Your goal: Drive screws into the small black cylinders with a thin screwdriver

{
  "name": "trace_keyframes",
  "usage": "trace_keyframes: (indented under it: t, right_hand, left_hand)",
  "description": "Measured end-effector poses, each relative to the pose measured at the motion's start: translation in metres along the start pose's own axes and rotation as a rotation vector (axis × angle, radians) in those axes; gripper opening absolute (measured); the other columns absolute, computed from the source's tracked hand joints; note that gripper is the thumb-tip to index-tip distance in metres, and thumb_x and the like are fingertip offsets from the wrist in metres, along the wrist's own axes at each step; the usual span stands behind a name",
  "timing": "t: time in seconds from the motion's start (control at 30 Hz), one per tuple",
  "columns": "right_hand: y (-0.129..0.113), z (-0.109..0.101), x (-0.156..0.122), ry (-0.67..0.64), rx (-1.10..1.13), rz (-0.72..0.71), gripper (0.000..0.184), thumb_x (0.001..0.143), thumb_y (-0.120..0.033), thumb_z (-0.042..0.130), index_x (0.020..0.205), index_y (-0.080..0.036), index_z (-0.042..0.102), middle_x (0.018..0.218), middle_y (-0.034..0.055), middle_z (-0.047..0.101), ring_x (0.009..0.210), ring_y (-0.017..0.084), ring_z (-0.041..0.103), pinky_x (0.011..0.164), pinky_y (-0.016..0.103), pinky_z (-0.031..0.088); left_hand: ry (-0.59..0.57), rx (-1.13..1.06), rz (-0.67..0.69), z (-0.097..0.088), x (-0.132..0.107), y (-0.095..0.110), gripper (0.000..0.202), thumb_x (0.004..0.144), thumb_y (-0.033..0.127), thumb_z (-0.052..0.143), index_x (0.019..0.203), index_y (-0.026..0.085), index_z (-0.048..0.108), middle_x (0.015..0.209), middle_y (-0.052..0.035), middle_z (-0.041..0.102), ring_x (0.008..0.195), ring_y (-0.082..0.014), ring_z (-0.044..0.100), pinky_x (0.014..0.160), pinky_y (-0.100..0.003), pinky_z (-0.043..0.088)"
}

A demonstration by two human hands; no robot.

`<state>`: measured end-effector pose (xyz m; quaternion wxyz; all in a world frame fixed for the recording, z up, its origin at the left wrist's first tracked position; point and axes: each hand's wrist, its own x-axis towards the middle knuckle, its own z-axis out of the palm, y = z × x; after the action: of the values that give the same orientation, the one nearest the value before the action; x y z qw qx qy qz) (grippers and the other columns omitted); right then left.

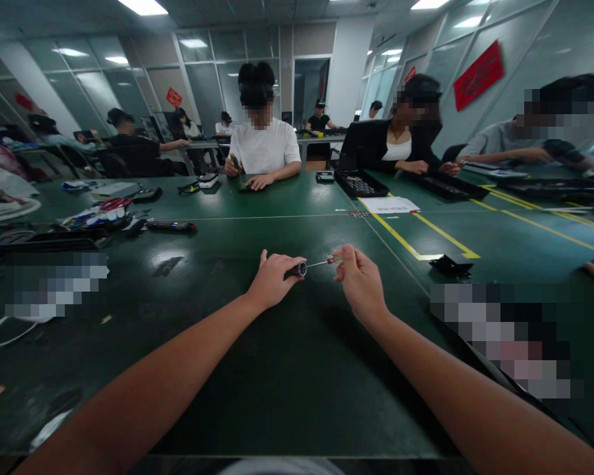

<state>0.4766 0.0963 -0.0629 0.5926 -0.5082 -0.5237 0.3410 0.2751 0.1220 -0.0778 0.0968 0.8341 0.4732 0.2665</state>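
My left hand [273, 278] is closed around a small black cylinder [296, 269], whose round, light-rimmed end faces right. In my right hand [359, 280] is a screwdriver [332, 260] with a red and yellowish handle, gripped between thumb and fingers. Its thin metal shaft points left, and the tip is at or just by the cylinder's end; I cannot tell whether it goes inside. Both hands are held over the middle of the green table [297, 369].
A black marker-like pen [171, 226] and red-handled scissors [116, 204] lie to the left. At right are a small black part [451, 265] and a white sheet [389, 205]. A black tray [361, 183] stands farther back. Several people sit around the tables.
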Motion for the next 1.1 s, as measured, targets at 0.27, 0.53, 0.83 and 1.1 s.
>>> trace_keyframes:
  t: [0.27,0.53,0.83,1.1]
  right_hand:
    - [-0.004,-0.001,0.000,-0.046,-0.006,0.012,0.028,0.092,-0.049,0.050,0.086,-0.023,0.062,0.069,-0.0018,0.056,0.063,0.016,0.053,0.060,0.032,0.048]
    - [0.006,0.001,0.008,0.022,0.230,0.091,0.023,0.079,-0.044,0.069,0.084,-0.022,0.062,0.070,-0.0032,0.059,0.066,0.014,0.057,0.069,0.032,0.053]
    - [0.019,-0.001,0.017,0.101,0.347,0.307,0.029,0.086,-0.051,0.061,0.075,-0.025,0.055,0.063,-0.0006,0.054,0.054,0.015,0.051,0.054,0.033,0.055]
    - [0.011,0.000,0.011,0.129,0.170,0.159,0.025,0.088,-0.048,0.058,0.083,-0.024,0.059,0.073,-0.0002,0.060,0.064,0.016,0.057,0.060,0.031,0.053]
  left_hand:
    - [0.019,0.008,-0.011,0.001,0.000,-0.004,0.035,0.094,0.030,0.064,0.129,0.032,0.063,0.120,-0.0027,0.069,0.119,-0.0254,0.057,0.121,-0.067,0.010]
    - [0.079,0.005,-0.008,-0.002,0.001,0.000,0.035,0.097,0.033,0.060,0.132,0.030,0.060,0.123,-0.0038,0.068,0.120,-0.0250,0.057,0.122,-0.066,0.012]
    - [0.018,0.073,0.022,-0.007,0.003,0.002,0.034,0.097,0.029,0.058,0.131,0.031,0.062,0.120,-0.0038,0.068,0.121,-0.0255,0.057,0.122,-0.066,0.011]
    - [-0.010,0.053,-0.018,-0.004,0.002,0.001,0.035,0.096,0.030,0.060,0.131,0.030,0.062,0.119,-0.0043,0.068,0.119,-0.0264,0.057,0.121,-0.069,0.009]
